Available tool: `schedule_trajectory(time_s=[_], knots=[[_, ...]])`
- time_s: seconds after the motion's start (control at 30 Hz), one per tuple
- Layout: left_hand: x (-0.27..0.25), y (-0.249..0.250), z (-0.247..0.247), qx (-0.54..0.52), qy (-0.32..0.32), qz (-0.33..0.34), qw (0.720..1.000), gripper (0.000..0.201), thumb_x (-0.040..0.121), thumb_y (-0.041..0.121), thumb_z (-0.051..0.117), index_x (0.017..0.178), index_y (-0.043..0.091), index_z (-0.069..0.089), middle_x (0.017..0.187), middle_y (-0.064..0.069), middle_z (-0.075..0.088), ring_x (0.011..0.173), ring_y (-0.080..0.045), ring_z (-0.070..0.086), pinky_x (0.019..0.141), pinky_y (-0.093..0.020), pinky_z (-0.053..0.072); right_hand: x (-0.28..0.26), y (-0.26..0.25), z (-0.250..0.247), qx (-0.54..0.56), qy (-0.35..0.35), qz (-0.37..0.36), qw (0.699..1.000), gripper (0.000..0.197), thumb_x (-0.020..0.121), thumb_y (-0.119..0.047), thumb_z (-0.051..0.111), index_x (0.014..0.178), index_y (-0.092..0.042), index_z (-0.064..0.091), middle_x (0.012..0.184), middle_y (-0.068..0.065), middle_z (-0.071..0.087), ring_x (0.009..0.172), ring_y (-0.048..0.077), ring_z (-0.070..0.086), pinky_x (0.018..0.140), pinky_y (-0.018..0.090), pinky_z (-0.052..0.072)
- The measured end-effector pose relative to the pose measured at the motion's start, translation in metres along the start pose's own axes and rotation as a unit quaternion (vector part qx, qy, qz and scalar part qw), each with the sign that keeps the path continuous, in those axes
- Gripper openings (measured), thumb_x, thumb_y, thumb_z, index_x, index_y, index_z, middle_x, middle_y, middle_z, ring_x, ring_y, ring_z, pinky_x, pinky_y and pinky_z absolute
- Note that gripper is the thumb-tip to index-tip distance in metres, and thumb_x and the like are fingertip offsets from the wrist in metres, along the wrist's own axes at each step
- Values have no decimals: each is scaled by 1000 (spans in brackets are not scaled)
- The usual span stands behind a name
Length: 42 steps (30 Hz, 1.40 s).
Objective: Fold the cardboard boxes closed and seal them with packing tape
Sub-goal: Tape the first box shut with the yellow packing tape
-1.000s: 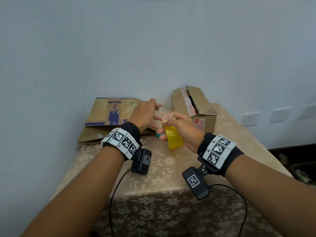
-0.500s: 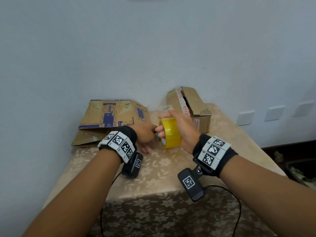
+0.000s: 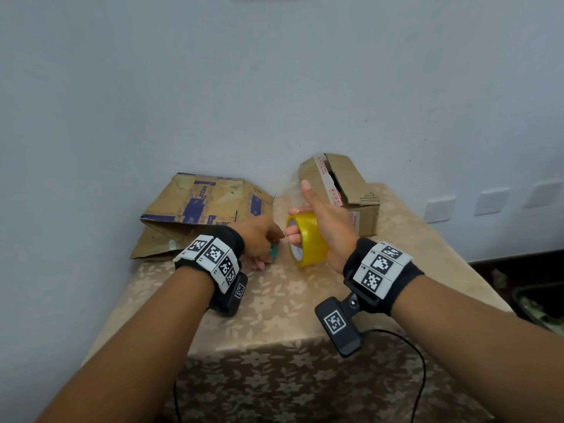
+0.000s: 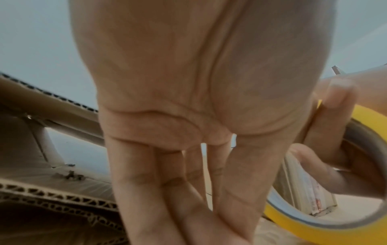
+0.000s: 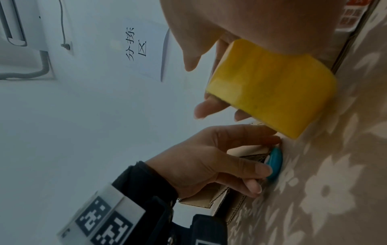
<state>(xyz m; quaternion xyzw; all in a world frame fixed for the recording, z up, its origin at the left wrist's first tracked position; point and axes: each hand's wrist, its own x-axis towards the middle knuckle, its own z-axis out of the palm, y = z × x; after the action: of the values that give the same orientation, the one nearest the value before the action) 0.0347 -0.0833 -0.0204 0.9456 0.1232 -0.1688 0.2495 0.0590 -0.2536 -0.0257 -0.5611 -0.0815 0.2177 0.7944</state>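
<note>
Neither box is sealed yet: the left box [image 3: 195, 215] is lying collapsed and the right box [image 3: 341, 190] is gaping open on the surface [image 3: 293, 303]. The right hand [image 3: 323, 227] is gripping the tape [image 3: 308, 239]; the left hand [image 3: 259, 239] is reaching, fingers relaxed, toward a teal tool [image 5: 274, 163].

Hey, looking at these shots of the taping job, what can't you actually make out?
- Teal object: the left hand covers most of it in head and right wrist views, so what it is stays unclear.
- Small box interior: head view, raised flaps hide it.
- Tape roll loose end: not discernible; the right hand wraps it.
- Flattened box print: too small to read fully.
</note>
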Motion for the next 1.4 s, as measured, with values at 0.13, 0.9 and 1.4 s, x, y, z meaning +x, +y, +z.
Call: schedule_trajectory(time_s=[0.13, 0.9, 1.4], knots=[[-6, 6, -1, 28, 24, 1, 999, 50, 92, -10, 63, 138, 10, 57, 138, -8, 55, 76, -26, 76, 77, -41, 64, 0, 1, 1, -2, 11, 3, 1000, 68, 91, -58, 67, 103, 8, 71, 71, 25, 72, 48, 24, 67, 55, 31, 60], [-9, -5, -8, -56, 84, 26, 995, 24, 96, 26, 70, 106, 16, 50, 97, -13, 72, 61, -26, 73, 58, -40, 62, 8, 9, -1, 35, -37, 54, 997, 45, 104, -40, 47, 108, -1, 68, 81, 27, 71, 58, 32, 66, 71, 40, 57], [-31, 9, -39, -317, 167, 98, 928, 25, 109, 15, 41, 128, 9, 56, 98, -10, 74, 50, -18, 63, 54, -29, 60, -2, 8, 4, -47, -88, -43, 994, 30, 97, 0, 45, 117, -6, 67, 83, 26, 71, 61, 33, 67, 56, 30, 57]])
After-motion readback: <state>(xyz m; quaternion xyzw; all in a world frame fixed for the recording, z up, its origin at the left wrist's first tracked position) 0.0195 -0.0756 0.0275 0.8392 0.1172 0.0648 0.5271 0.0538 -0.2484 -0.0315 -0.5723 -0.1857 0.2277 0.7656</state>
